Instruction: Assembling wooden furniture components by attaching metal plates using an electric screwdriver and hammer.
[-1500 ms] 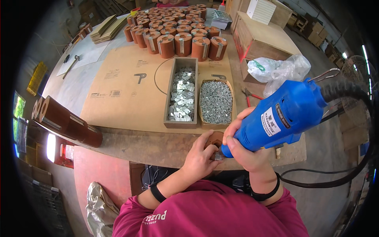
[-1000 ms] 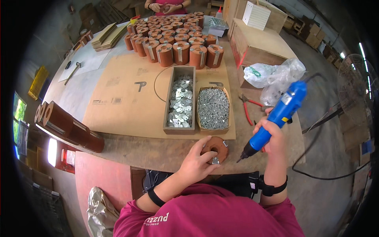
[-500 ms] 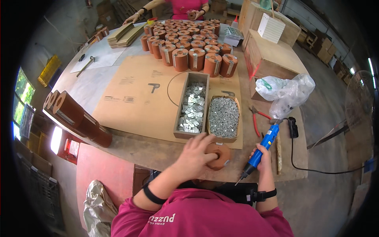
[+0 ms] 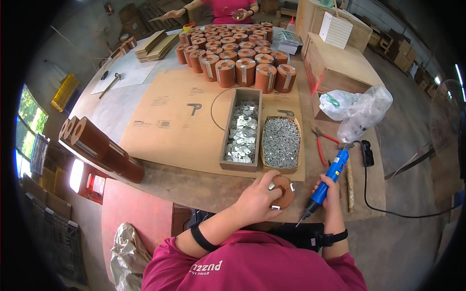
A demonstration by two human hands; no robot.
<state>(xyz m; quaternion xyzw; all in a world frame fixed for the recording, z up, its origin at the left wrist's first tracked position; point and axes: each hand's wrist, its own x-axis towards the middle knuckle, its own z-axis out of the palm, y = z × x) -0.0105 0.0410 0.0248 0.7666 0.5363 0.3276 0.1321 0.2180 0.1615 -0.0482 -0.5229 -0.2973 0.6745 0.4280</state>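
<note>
My left hand (image 4: 257, 200) is closed on the near side of a reddish-brown cylinder (image 4: 287, 194) with a round centre hole, at the table's front edge. Small bright metal tabs show around its top rim. In my right hand (image 4: 330, 190) is a blue electric screwdriver (image 4: 335, 169), its bit pointing down toward me, apart from the cylinder. Just beyond the cylinder, a cardboard box (image 4: 264, 167) of screws stands beside a long wooden box (image 4: 225, 140) of flat metal plates.
Many similar cylinders (image 4: 245, 72) stand at the back, and a few lie stacked (image 4: 97, 145) at left. Red-handled pliers (image 4: 321, 151), a wooden stick (image 4: 349, 186) and plastic bags (image 4: 359, 111) are at right. A black cord (image 4: 371, 199) trails rightward. Across the table is a co-worker (image 4: 223, 9).
The cylinder under my left hand shows metal tabs around its rim that were mostly out of sight before. My right hand keeps the screwdriver. The co-worker's hand has lifted off the stacked boards.
</note>
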